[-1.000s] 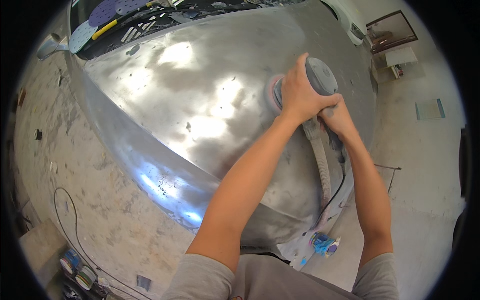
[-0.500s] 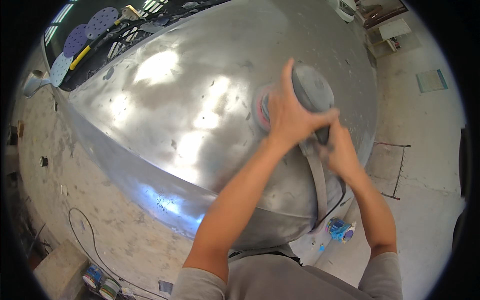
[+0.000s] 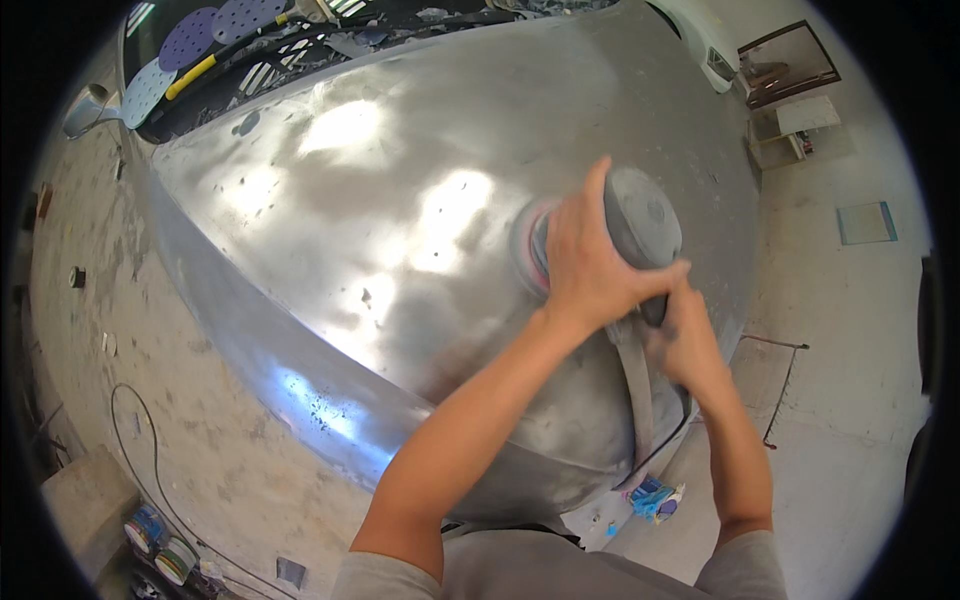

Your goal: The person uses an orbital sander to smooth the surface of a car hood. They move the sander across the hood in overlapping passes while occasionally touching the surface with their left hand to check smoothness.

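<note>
A grey sander (image 3: 643, 215) rests with its round pad on the bare-metal car bonnet (image 3: 300, 240), right of the panel's middle. My left hand (image 3: 590, 250) is wrapped around the sander's head, thumb pointing up along the top cap. Closed around the handle behind it is my right hand (image 3: 688, 340), partly blurred. From the handle a grey hose (image 3: 632, 385) and a black cable (image 3: 675, 430) run down over the bonnet's near edge. Part of the pad and most of the handle are hidden by my hands.
Perforated sanding discs (image 3: 187, 38) and a yellow-and-black tool (image 3: 190, 78) lie by the windscreen. On the floor are a blue tub (image 3: 652, 500), paint cans (image 3: 176, 560), a looping cable (image 3: 155, 440) and a metal rack (image 3: 787, 390). A framed panel (image 3: 790, 65) stands at far right.
The view has turned, so the bonnet and floor appear rotated clockwise. Both hands keep hold of the sander, which sits slightly lower and further right in the picture.
</note>
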Demonstrator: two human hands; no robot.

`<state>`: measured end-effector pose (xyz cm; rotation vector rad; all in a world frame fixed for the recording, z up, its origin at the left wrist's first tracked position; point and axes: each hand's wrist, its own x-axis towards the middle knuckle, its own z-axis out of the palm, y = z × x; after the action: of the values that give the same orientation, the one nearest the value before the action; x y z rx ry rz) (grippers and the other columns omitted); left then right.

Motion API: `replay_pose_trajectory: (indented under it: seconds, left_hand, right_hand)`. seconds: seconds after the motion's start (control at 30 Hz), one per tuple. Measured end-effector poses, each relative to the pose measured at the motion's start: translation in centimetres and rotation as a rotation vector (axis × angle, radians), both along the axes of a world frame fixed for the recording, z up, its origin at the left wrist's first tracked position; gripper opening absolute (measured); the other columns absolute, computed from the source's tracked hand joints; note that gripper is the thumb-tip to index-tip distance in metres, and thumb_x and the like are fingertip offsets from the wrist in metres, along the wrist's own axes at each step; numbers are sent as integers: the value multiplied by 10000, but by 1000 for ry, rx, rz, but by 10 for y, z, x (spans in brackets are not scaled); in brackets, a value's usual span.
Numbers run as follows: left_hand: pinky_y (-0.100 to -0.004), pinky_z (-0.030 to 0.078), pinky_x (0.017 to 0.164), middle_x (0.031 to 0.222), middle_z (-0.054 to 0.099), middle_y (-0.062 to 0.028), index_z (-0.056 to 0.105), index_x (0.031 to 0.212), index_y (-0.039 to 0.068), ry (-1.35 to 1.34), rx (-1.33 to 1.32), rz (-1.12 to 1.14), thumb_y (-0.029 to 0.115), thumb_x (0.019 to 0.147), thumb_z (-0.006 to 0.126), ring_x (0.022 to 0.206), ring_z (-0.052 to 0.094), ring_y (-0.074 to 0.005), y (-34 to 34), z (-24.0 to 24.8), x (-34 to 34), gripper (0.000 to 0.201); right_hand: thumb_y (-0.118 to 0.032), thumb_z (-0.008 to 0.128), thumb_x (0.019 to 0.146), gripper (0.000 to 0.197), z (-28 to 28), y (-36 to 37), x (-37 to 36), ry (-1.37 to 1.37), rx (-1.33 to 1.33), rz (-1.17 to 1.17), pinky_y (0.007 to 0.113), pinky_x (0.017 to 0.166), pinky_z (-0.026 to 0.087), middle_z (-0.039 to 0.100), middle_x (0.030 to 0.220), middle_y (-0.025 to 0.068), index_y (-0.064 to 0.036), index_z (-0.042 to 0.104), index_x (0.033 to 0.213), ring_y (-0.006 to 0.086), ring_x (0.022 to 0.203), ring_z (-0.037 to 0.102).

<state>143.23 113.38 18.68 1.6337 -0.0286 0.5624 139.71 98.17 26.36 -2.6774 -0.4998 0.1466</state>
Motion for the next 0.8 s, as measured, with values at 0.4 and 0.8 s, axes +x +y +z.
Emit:
replay_pose_trajectory:
  seconds: [0.4,0.8]
  left_hand:
    - [-436,544,1057,1323,673,-218,337,1563,-18,-16,-210,-117,458,623,1008,1191,682,-344,74,15,130,1249]
    - [-525,437,1100,1364,570,-237,361,1579,-54,36,42,-134,498,568,1014,1282,566,-419,-55,-14,-99,1324]
  right_hand:
    - [-67,760,755,694,-16,66,135,-12,-94,-95,559,869,579,722,1062,330,50,483,1380,522,992,709]
    - [30,780,760,636,-16,-59,-104,95,-17,-127,523,770,569,711,928,299,124,480,1313,500,880,720]
